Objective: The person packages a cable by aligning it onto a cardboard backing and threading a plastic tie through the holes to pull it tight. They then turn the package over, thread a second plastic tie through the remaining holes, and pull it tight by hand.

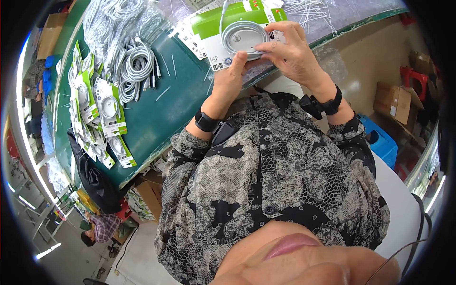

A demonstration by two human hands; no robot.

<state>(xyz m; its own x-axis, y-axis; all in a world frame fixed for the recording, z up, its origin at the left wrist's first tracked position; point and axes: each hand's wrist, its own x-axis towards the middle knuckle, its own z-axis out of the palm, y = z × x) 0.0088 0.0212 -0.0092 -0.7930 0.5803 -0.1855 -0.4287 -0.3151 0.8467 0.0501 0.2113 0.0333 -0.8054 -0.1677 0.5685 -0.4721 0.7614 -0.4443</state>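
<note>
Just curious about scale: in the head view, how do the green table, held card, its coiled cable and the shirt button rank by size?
Largest to smallest:
1. Green table
2. Held card
3. Coiled cable
4. Shirt button

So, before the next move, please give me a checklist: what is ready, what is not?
1. Left hand on the card: ok, at its lower edge.
2. Coiled cable at the card's front: ok.
3. Right hand at the coiled cable: ok, touching its right side.
4. Cable end tucked in: not ok, it sticks out.
5. Coiled cable fastened to the card: cannot tell, part is covered.
</note>
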